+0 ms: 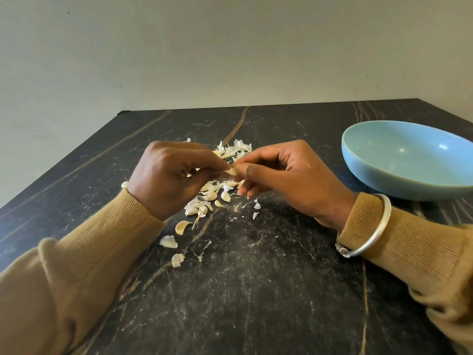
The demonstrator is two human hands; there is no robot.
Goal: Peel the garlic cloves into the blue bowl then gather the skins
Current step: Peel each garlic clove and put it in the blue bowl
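Observation:
My left hand (pixel 169 175) and my right hand (pixel 281 175) meet above the middle of the black marble table (pixel 256 278). Both pinch one small garlic clove (pixel 231 171) between their fingertips. Under and behind the hands lies a scatter of pale garlic cloves (pixel 210 197) and papery white skins (pixel 235 149). More skin pieces (pixel 169 241) trail toward me on the left. The blue bowl (pixel 399 172) stands at the right, a hand's width from my right hand; the part of its inside that I see holds nothing.
A pale wall rises behind the table's far edge (pixel 230 107). Tan sleeves cover both forearms, and a silver bangle (pixel 371 229) circles the right wrist. The bowl runs off the frame's right edge.

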